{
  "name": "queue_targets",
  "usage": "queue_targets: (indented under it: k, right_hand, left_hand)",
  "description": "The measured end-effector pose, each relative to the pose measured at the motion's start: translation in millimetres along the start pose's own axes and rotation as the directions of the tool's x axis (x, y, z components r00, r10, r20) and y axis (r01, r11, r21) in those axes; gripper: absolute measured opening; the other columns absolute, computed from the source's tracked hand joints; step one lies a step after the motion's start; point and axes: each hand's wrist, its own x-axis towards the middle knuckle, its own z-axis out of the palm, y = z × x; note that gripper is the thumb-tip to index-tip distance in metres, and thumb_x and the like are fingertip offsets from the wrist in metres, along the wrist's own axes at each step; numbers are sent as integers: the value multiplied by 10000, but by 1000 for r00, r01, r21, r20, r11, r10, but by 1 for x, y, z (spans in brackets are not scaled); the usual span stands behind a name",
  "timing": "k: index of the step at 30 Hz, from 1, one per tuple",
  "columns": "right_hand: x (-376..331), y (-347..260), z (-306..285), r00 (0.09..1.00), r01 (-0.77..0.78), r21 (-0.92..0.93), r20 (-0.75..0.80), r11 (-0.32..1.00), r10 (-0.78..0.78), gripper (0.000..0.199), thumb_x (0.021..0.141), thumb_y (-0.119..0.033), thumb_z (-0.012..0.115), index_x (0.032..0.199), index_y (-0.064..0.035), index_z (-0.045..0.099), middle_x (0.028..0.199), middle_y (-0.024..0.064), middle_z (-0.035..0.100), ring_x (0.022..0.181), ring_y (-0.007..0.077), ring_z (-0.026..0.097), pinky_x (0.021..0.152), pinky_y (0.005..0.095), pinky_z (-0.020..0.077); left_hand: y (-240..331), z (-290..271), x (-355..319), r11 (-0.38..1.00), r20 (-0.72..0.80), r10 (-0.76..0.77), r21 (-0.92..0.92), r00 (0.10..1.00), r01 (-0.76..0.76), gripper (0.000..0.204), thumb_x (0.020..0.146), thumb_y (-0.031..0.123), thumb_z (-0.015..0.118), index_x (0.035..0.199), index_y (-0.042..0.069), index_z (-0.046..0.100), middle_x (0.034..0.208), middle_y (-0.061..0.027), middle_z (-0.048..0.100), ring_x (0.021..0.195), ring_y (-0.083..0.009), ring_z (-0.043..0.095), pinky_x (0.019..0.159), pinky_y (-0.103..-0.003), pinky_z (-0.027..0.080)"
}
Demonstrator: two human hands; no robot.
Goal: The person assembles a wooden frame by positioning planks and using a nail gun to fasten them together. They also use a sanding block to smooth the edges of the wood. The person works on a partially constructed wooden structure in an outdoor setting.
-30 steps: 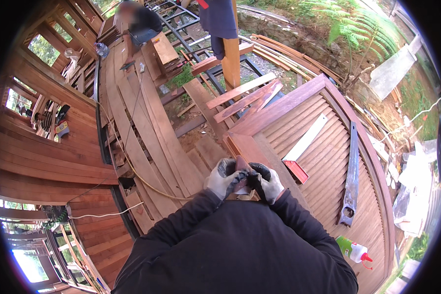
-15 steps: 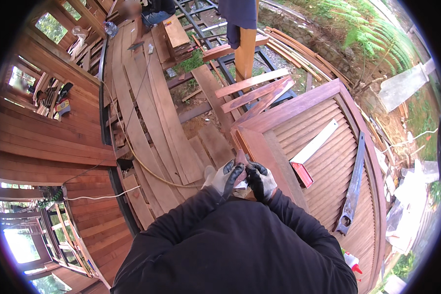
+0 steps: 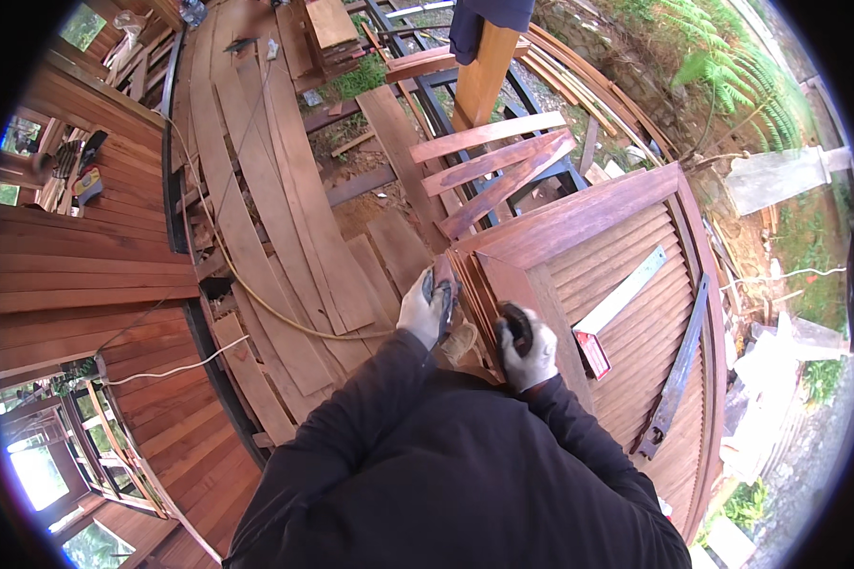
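Note:
My left hand [image 3: 424,311], in a white glove with dark fingers, grips a small reddish-brown flat piece [image 3: 445,272] beside the corner of a louvered wooden panel [image 3: 650,196]. Whether the piece is wood or folded sandpaper, I cannot tell. Over the panel's near frame, my right hand [image 3: 528,349] is closed with its dark-gloved fingers curled; what they hold, if anything, is hidden. A try square [image 3: 624,301] with a white blade and red handle lies on the slats right of that hand. Farther right rests a handsaw [image 3: 677,368].
Loose planks [image 3: 256,180] form a gapped floor at left, crossed by a yellowish hose [image 3: 247,289]. Cut boards [image 3: 493,161] lean beyond the panel near a wooden post [image 3: 484,81]. A plank wall [image 3: 76,256] stands left. Another person's blurred arm [image 3: 253,17] shows at the top.
My hands have parted from close together: the left keeps the reddish-brown piece and moves slightly left and up, the right shifts right over the panel frame. The view has shifted too.

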Motion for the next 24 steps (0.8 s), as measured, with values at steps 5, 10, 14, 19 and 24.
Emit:
queue_targets:
  k: [5, 10, 14, 19, 24]
  right_hand:
    - [24, 37, -7, 978, 127, -317, -117, 940, -172, 501, 796, -37, 669, 1285, -41, 557, 1181, 191, 613, 1074, 401, 582, 944, 494, 479]
    - [33, 41, 2, 970, 153, -440, -105, 885, -220, 522, 765, -84, 675, 1276, -61, 574, 1184, 194, 584, 1088, 405, 557, 965, 517, 454]
    - [35, 37, 2, 979, 127, -452, -87, 883, -185, 507, 751, -63, 699, 1243, -65, 576, 1187, 198, 577, 1091, 416, 556, 942, 519, 469]
    - [36, 35, 2, 984, 106, -452, -79, 886, -158, 523, 737, -52, 692, 1247, -61, 571, 1177, 198, 572, 1087, 418, 555, 936, 519, 471]
    - [37, 33, 1, 988, 92, -449, -71, 889, -138, 529, 718, -37, 690, 1236, -63, 583, 1159, 192, 573, 1067, 413, 562, 919, 510, 479]
  left_hand:
    - [-9, 11, 44, 815, -47, 212, 560, 976, -150, 385, 995, 123, 585, 1365, 15, 561, 1170, -153, 680, 1036, -259, 687, 913, -350, 542]
    - [16, 30, 39, 796, 8, 157, 592, 988, -131, 449, 960, 166, 633, 1372, 4, 561, 1258, -243, 626, 1188, -397, 601, 1020, -424, 478]
    - [13, 28, 37, 711, 71, 220, 671, 973, -210, 457, 958, 139, 634, 1383, 0, 539, 1226, -233, 623, 1124, -378, 602, 993, -411, 483]
    - [-50, 8, 34, 891, 134, 53, 440, 990, -107, 289, 1011, 88, 579, 1289, 9, 565, 1143, -103, 615, 1019, -214, 606, 929, -325, 507]
    - [-91, 0, 34, 966, 81, -141, -206, 987, 155, 209, 1046, 115, 561, 1242, 44, 582, 1108, -14, 591, 985, -113, 586, 893, -254, 547]
